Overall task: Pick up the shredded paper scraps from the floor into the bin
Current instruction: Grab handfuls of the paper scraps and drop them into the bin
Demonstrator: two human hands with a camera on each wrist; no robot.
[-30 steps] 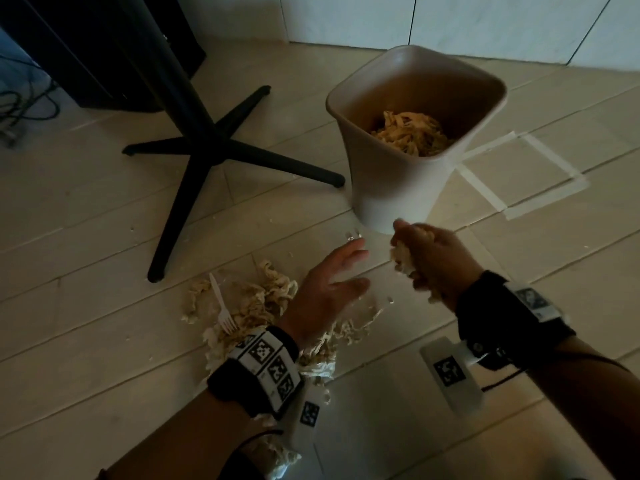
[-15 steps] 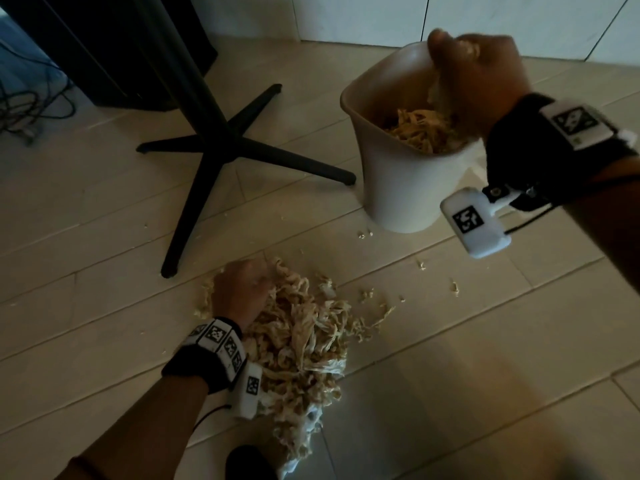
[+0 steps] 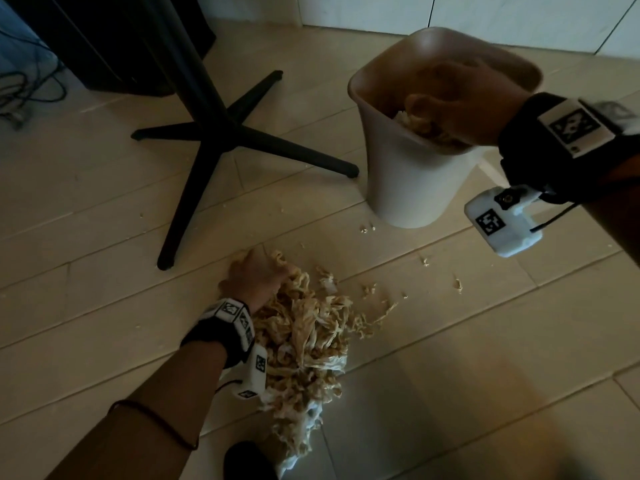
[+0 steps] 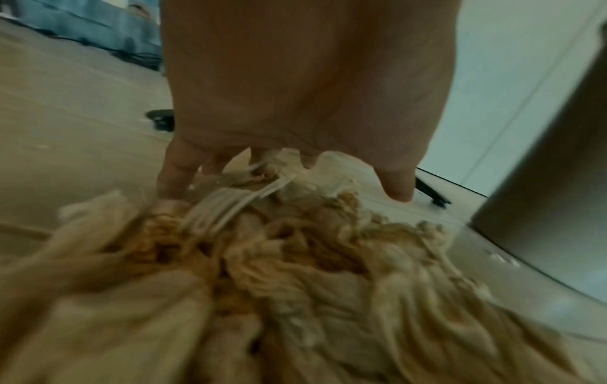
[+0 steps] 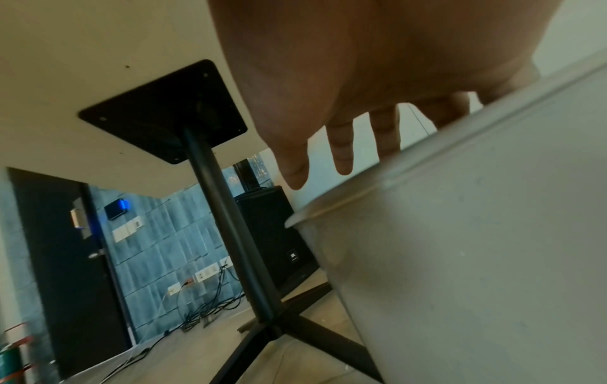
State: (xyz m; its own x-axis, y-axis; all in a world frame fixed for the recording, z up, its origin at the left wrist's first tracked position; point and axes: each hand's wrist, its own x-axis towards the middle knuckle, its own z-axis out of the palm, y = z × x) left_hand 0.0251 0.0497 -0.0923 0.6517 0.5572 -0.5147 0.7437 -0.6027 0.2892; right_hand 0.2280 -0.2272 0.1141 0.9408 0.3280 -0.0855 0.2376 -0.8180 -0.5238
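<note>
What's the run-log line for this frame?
phase: dropping scraps | right hand: open over bin, fingers spread | left hand: gripping scrap pile on floor | plastic fork in pile

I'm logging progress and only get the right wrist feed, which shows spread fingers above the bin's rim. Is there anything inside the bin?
Observer: Yes. The head view shows shredded paper inside the bin, just under the right hand.
Operator: Is the floor finished, then?
Observer: No. A large pile of scraps lies on the floor in front of the bin.
Operator: Where is the left hand?
Observer: The left hand is at the pile's far edge, with its curled fingers dug into the scraps.
</note>
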